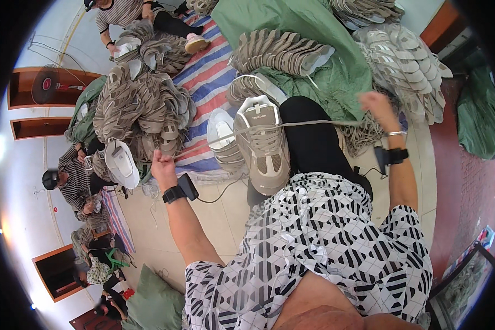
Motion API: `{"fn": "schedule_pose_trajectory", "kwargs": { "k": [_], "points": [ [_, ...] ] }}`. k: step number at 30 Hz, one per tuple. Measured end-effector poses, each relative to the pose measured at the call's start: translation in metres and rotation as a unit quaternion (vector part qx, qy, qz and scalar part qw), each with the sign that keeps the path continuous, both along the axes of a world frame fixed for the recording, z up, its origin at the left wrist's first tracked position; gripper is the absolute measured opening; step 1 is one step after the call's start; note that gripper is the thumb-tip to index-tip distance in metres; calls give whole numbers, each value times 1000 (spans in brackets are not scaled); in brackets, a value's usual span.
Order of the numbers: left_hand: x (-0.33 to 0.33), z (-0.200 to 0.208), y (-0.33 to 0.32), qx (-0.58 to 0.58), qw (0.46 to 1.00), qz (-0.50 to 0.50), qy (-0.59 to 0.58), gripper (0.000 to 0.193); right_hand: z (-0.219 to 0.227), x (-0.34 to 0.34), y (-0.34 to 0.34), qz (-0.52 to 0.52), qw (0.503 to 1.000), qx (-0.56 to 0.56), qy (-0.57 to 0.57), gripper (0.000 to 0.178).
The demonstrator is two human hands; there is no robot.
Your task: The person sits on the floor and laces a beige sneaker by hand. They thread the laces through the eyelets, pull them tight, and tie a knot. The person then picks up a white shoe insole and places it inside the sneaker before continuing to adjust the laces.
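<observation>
A beige and grey-brown shoe upper (268, 162) lies across my lap, its laced front toward me and its tongue pointing away. From its top eyelets a pale shoelace (308, 124) stretches out to both sides. My left hand (163, 166) is closed on one end, out to the left and a little lower. Raised at the right, my right hand (377, 108) has its fingers closed around the other end. Both arms are spread wide, with the lace drawn nearly straight between them. Close beside the shoe upper, at its left, stand more stacked uppers with a white inner side (221, 132).
Heaps of uppers (132, 110) lie at left on a striped sheet (203, 91). Another row of uppers (280, 52) rests on green cloth (291, 16) ahead, with a pale pile (404, 66) at far right. Several people sit along the left, near a fan (45, 83).
</observation>
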State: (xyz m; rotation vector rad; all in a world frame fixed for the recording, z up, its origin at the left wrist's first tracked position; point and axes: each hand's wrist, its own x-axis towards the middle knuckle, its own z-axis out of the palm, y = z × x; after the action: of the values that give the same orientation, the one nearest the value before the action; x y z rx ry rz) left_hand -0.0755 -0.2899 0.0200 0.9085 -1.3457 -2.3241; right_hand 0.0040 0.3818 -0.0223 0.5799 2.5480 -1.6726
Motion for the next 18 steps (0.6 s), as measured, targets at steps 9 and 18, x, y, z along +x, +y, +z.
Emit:
{"fn": "schedule_pose_trajectory", "kwargs": {
  "k": [9,18],
  "points": [
    [24,10,170,-421,837,-349,18,30,40,-25,-168,266,958,-66,82,10],
    [65,12,243,-221,894,-389,36,27,28,-27,-183,232,947,156,155,6]
  ]
}}
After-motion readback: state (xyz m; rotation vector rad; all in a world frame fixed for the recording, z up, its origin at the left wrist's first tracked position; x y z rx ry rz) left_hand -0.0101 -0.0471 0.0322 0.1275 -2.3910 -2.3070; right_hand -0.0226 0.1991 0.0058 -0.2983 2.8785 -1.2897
